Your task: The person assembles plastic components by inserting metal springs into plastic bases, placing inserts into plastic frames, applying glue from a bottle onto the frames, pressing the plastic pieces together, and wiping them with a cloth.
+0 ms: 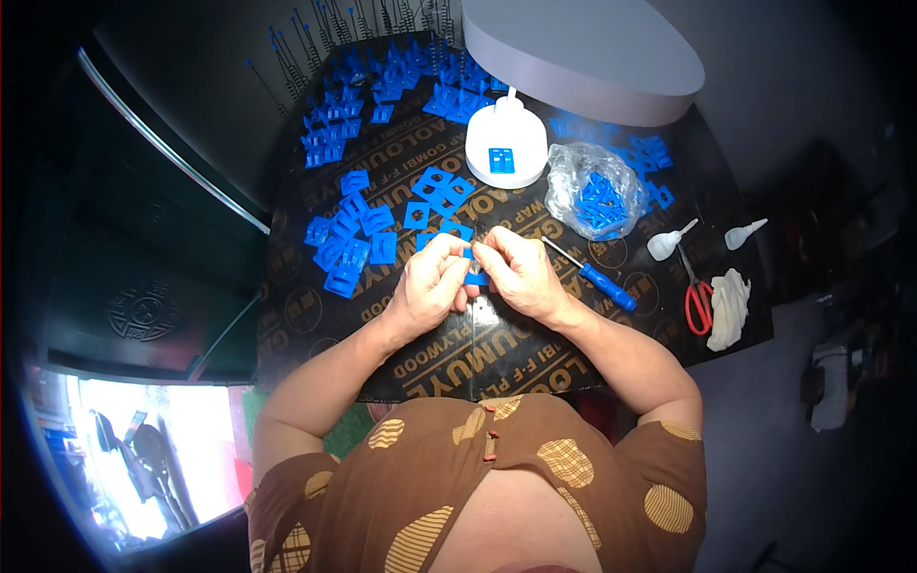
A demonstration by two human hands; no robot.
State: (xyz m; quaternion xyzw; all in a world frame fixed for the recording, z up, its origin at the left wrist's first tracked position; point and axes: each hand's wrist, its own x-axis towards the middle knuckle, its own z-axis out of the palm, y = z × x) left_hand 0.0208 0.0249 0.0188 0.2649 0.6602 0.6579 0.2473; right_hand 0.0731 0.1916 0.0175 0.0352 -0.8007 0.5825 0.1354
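Near the middle of the dark board, my left hand [427, 288] and my right hand [522, 277] meet with fingertips pinched. Between them is a small blue plastic piece [475, 280], mostly hidden by the fingers; its exact shape cannot be made out. Just beyond the hands lie flat square blue plates with round holes [416, 215]. Left of these is a loose heap of blue plastic parts [346, 266]. A screwdriver with a blue handle [607, 287] rests right of my right hand.
The lamp's white base [507, 170] carries a blue part; its large grey shade [587, 67] overhangs the back. A clear bag [564, 191] holds small blue pieces. Blue parts [330, 134] and springs on rods [315, 38] stand behind. White squeeze bottles [664, 245], scissors [698, 307] and a whitish cloth [730, 310] lie right.
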